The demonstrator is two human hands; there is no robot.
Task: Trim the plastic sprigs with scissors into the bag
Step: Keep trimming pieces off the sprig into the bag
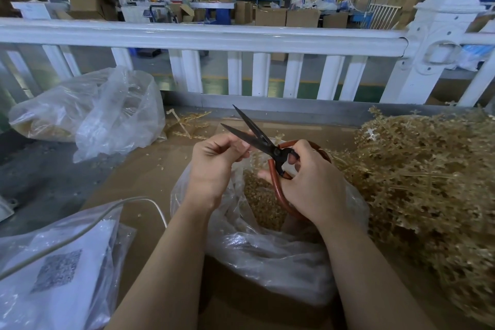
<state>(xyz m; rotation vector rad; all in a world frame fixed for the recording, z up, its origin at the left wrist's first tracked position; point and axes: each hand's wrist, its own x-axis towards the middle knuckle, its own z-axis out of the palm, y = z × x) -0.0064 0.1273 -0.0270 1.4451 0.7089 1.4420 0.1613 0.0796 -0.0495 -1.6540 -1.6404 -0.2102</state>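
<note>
My right hand [313,182] grips the red-brown handles of black scissors [257,134], whose blades stand apart and point up and left. My left hand [214,161] is curled just left of the blades, its fingertips pinching something small and pale at the blade; the piece is too small to make out. Both hands hover over an open clear plastic bag [267,257] that holds golden trimmed bits [262,201]. A big heap of golden plastic sprigs [428,185] lies to the right.
The work surface is brown cardboard [139,179]. A clear bag of sprigs [88,112] lies at the back left, another bag with white paper and a pale cord [53,270] at the front left. Loose sprigs [187,123] lie behind the hands. A white fence [241,37] borders the far edge.
</note>
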